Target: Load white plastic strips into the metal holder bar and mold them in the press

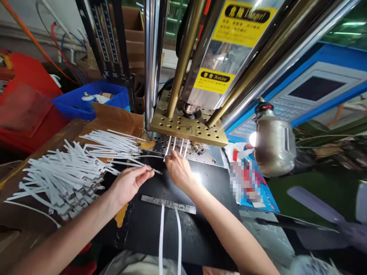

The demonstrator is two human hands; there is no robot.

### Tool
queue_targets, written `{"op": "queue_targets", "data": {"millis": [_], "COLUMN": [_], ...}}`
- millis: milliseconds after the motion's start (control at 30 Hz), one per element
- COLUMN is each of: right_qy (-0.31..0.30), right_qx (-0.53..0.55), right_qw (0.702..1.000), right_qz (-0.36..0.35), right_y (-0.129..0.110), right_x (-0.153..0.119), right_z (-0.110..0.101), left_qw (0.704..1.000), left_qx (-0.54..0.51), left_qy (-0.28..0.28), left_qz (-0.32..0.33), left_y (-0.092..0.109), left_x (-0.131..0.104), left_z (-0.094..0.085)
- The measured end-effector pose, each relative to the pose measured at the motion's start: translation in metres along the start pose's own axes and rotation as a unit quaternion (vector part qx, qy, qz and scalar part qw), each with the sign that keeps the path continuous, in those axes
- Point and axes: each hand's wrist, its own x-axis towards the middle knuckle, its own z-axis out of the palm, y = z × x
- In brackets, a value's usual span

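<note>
My left hand (130, 182) pinches a white cable (150, 168) whose metal tip points right, over the black work surface (206, 229). Just below the machine's brass plate (189, 128), my right hand (178, 167) has its fingers closed at the lower end of a white strip (168, 147). More white strips (181, 147) stand beside it under the plate. Nearer to me lies a grey slotted bar (169, 204) with two white cables (161, 236) running from it toward my body. A large pile of white cables (65, 175) lies to the left.
Polished and brass columns (151, 57) rise above the plate. A metal lamp (273, 143) hangs at the right, before a blue control panel (315, 88). Behind the pile are a cardboard flap (114, 118) and a blue bin (64, 103). A fan blade (315, 204) shows far right.
</note>
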Motion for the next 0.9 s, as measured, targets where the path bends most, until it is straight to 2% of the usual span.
{"op": "queue_targets", "data": {"millis": [67, 133, 200, 267, 300, 333, 433, 500, 567, 667, 900], "right_qy": [0.027, 0.077, 0.135, 0.192, 0.212, 0.226, 0.236, 0.227, 0.212, 0.205, 0.200], "right_qx": [0.012, 0.086, 0.207, 0.316, 0.352, 0.372, 0.363, 0.322, 0.281, 0.250, 0.252], "right_qw": [0.998, 0.990, 0.966, 0.927, 0.910, 0.899, 0.901, 0.919, 0.936, 0.946, 0.946], "right_qz": [0.049, 0.080, 0.078, 0.061, 0.051, 0.043, 0.033, 0.031, 0.021, -0.007, -0.027], "right_y": [0.016, 0.026, 0.026, 0.018, 0.011, 0.005, -0.009, -0.012, -0.012, -0.010, -0.009], "right_x": [-0.037, -0.077, -0.112, -0.138, -0.147, -0.153, -0.158, -0.157, -0.156, -0.154, -0.147], "right_z": [0.006, 0.015, 0.027, 0.039, 0.044, 0.049, 0.055, 0.056, 0.054, 0.051, 0.051], "left_qw": [1.000, 1.000, 0.999, 0.989, 0.968, 0.930, 0.764, 0.671, 0.608, 0.550, 0.487], "left_qx": [-0.012, -0.023, -0.011, 0.082, 0.159, 0.244, 0.426, 0.477, 0.515, 0.553, 0.606], "left_qy": [0.000, -0.007, -0.030, -0.074, -0.100, -0.127, -0.195, -0.232, -0.256, -0.264, -0.234], "left_qz": [0.005, 0.007, 0.025, 0.100, 0.165, 0.243, 0.444, 0.518, 0.547, 0.567, 0.585], "left_y": [0.006, 0.008, 0.005, -0.004, -0.010, -0.017, -0.037, -0.047, -0.052, -0.051, -0.049], "left_x": [0.007, 0.011, 0.008, -0.002, -0.008, -0.013, -0.022, -0.022, -0.022, -0.024, -0.036], "left_z": [0.003, 0.006, 0.006, 0.000, -0.004, -0.010, -0.029, -0.038, -0.044, -0.045, -0.047]}}
